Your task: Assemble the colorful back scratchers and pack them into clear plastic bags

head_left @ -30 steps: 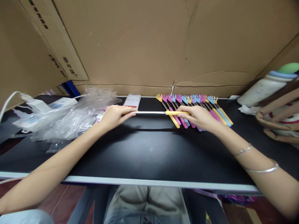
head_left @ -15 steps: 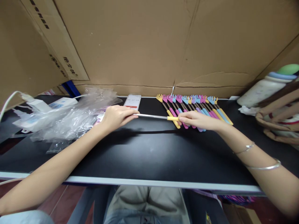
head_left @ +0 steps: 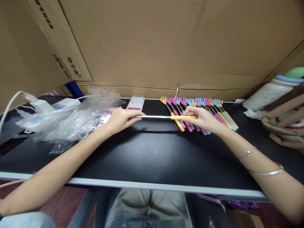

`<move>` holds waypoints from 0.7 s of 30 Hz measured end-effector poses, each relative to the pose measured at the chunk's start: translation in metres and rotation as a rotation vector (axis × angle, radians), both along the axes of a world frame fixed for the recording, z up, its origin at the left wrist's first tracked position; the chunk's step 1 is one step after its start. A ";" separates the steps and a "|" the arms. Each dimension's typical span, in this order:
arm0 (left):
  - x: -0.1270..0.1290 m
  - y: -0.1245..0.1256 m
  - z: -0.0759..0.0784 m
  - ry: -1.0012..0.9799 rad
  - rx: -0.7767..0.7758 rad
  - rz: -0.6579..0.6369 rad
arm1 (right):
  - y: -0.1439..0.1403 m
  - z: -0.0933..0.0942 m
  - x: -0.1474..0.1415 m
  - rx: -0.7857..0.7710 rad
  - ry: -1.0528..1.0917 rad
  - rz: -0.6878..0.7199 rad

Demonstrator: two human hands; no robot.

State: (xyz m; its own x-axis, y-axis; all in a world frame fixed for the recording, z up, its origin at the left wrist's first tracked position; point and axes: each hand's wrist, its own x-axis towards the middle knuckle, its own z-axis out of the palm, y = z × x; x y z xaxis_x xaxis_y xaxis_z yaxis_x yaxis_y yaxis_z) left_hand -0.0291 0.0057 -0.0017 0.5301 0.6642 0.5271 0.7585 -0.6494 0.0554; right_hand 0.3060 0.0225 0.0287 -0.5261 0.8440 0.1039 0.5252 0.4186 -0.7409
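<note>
Over the black table point(head_left: 152, 158), just in front of the row of coloured scratchers point(head_left: 201, 109), we are holding the telescopic rod point(head_left: 156, 117) level: our left hand point(head_left: 120, 119) is pinching its metal end, our right hand point(head_left: 201, 118) is gripping its yellow handle, beside the phone point(head_left: 135, 104).

Scratcher row point(head_left: 201, 109) right, bags point(head_left: 71, 118) left; black tabletop point(head_left: 152, 155) between.

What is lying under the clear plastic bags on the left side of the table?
Under the clear plastic bags, pink packets peek out at the right edge, near the left hand. Whatever lies deeper under the crumpled film is covered.
</note>
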 end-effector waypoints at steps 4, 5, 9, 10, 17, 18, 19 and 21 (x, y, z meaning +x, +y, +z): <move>-0.002 0.002 -0.003 -0.018 -0.012 0.004 | 0.001 -0.004 0.000 0.012 -0.025 0.015; -0.003 0.002 -0.003 -0.014 -0.012 0.016 | 0.001 -0.004 -0.001 0.025 -0.032 0.022; -0.005 0.002 -0.001 0.014 0.030 0.091 | 0.000 -0.005 -0.002 0.089 -0.056 0.063; -0.005 0.002 -0.001 0.015 0.051 0.101 | -0.001 -0.005 -0.002 0.089 -0.063 0.069; 0.001 -0.007 0.004 0.023 0.231 0.066 | -0.003 0.003 0.001 -0.055 -0.146 0.138; 0.003 -0.008 0.005 0.040 0.261 0.065 | -0.002 0.004 0.001 -0.073 -0.154 0.165; 0.004 -0.009 0.007 0.060 0.291 0.061 | -0.002 0.005 0.002 -0.087 -0.161 0.190; 0.005 -0.012 0.010 0.108 0.346 0.048 | -0.002 0.007 0.003 -0.113 -0.170 0.241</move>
State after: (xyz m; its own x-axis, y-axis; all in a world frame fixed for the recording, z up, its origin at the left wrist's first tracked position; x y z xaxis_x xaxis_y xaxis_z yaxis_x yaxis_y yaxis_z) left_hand -0.0237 -0.0060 0.0082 0.5678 0.4814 0.6677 0.7777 -0.5795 -0.2436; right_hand 0.3088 0.0206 0.0353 -0.7141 0.6943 -0.0898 0.5412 0.4662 -0.6999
